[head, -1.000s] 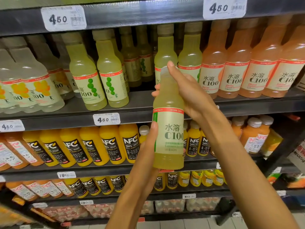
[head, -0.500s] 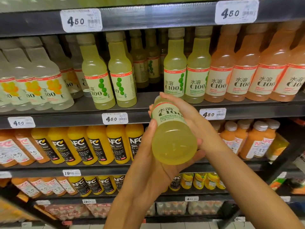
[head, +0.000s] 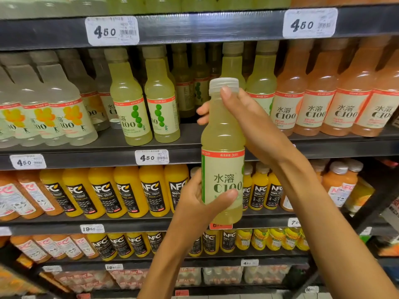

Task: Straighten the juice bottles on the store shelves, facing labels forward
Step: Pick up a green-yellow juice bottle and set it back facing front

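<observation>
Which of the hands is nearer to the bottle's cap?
Right. The right hand grips the held bottle round its neck, thumb tip touching the cap. The left hand holds the bottle low down, at the label's lower part, far below the cap.

The held bottle (head: 223,134) is clear glossy plastic with a matt paper-like label (head: 223,178) and a frosted ribbed cap (head: 224,85). The shelf edge (head: 194,26) looks as dark, slightly shiny metal with white paper price tags (head: 111,30).

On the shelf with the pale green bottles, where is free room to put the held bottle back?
A bare patch of the shelf lies between the green-dot bottles and the right hand. Left side and the orange bottles stand crowded.
</observation>
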Motion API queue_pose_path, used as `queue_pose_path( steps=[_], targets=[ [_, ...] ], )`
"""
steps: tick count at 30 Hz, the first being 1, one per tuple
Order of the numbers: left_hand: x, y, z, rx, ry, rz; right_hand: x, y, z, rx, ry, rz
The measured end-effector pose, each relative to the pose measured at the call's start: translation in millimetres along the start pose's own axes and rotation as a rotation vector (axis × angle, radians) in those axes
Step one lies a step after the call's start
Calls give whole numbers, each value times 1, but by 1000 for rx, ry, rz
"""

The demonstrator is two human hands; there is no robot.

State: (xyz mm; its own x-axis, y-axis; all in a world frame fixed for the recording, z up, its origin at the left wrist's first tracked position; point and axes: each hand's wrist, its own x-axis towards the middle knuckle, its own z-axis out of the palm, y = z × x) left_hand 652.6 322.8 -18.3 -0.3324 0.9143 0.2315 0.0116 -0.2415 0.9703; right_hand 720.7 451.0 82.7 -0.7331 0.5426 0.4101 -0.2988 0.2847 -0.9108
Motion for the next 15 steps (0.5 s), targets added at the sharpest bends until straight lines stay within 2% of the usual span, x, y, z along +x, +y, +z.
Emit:
queue_pose_path(
  steps=[6, 9, 12, 15],
  targets=[
    [13, -9, -13, 123, 60, 140, -27, -2, -8, 186, -142, -146],
    [18, -11, -16, 183, 90, 197, -33, -2, -8, 128, -265, -226],
    [19, -9, -17, 181, 80, 194, -34, -1, -10, 102, -283, -253],
    [17, -10, -21, 149, 4, 155, -31, -2, -12, 158, -264, -234]
  ],
)
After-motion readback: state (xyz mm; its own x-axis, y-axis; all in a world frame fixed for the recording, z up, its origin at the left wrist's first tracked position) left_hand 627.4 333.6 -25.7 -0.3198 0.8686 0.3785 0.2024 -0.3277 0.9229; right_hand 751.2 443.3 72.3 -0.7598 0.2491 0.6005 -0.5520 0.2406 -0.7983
